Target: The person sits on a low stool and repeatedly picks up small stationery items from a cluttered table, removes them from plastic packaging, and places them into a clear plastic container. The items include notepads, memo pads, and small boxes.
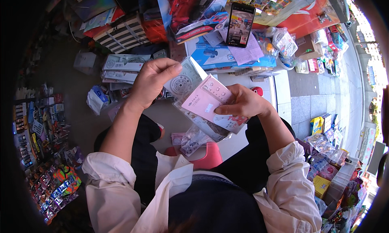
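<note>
My left hand (155, 81) pinches the upper left corner of a pale green printed card packet (182, 82) with a round emblem, between thumb and fingers. My right hand (243, 102) grips a pink printed packet (206, 96) with its thumb on top; more flat packets (209, 126) lie fanned under it, some in clear plastic. The green packet's right edge meets the pink one. Below the hands, crumpled clear plastic wrapping (194, 140) and a small pink packet (177, 138) lie by a pink plastic stool (208, 157) between my legs.
A phone (240, 24) with a lit screen leans ahead over a blue box (200, 50) and a pink paper sheet (243, 52). Stacked pale packets (126, 62) stand left of it. A clear plastic tub (284, 44) is at the right. Packaged goods (322, 186) crowd the lower right.
</note>
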Tool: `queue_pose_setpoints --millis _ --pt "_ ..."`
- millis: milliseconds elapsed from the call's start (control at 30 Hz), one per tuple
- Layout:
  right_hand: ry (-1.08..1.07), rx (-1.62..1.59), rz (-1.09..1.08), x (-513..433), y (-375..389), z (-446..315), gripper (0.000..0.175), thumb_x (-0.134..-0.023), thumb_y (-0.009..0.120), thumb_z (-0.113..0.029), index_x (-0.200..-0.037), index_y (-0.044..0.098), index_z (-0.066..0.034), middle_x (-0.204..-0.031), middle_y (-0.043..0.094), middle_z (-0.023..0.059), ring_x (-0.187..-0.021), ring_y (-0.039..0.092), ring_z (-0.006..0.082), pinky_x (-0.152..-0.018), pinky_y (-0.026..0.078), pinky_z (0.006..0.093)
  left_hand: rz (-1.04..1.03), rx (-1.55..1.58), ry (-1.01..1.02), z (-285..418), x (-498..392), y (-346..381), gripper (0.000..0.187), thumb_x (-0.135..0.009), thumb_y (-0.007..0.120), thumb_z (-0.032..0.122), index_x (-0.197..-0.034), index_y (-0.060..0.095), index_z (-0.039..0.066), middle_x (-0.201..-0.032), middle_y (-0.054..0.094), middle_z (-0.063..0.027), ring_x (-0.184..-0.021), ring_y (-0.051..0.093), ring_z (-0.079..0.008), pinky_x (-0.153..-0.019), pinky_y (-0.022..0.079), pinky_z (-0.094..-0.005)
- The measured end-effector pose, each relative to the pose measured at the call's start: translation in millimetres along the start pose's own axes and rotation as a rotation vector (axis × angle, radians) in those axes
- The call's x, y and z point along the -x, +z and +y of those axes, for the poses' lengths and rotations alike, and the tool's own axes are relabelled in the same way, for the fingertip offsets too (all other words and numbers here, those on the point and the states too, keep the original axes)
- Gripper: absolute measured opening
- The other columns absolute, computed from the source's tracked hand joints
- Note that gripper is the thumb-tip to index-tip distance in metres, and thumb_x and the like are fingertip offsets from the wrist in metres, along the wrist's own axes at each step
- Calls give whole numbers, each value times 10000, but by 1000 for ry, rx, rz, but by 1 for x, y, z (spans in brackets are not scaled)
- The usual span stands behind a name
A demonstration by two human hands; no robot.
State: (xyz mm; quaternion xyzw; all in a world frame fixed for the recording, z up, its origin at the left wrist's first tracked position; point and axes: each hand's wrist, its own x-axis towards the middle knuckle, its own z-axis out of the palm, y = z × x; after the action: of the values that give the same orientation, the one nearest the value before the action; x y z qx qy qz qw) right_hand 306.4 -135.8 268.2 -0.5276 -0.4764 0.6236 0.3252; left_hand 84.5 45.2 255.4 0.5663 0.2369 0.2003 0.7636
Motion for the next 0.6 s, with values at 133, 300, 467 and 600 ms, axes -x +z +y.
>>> queue_pose_setpoints --millis 133,300,467,600 --pt "76 4 0 6 -5 -8 332 -831 779 -118 -1090 673 62 -929 735 100 -802 667 123 -757 538 282 -92 -112 -94 12 5 -3 170 -895 650 111 -1019 697 5 -837 645 31 -727 530 -19 -654 425 -189" --pt "173 137 -52 10 -11 -15 341 -803 804 -115 -1057 677 73 -922 740 114 -790 679 114 -736 548 260 -303 -80 -299 15 12 -3 179 -833 633 131 -991 643 47 -780 576 66 -664 470 0 -570 365 -176" --pt "179 93 -22 12 -14 -15 371 -801 815 -165 -1054 682 72 -902 740 112 -794 684 127 -741 546 269 -268 -29 -354 3 10 -5 158 -817 645 105 -964 616 54 -803 601 51 -660 499 2 -563 385 -176" --pt "155 88 -23 12 -16 -13 375 -801 817 -168 -1055 682 72 -906 741 112 -788 684 128 -735 545 269 -229 91 -304 -8 7 -1 166 -815 653 79 -972 607 51 -816 610 33 -655 518 -10 -554 401 -181"
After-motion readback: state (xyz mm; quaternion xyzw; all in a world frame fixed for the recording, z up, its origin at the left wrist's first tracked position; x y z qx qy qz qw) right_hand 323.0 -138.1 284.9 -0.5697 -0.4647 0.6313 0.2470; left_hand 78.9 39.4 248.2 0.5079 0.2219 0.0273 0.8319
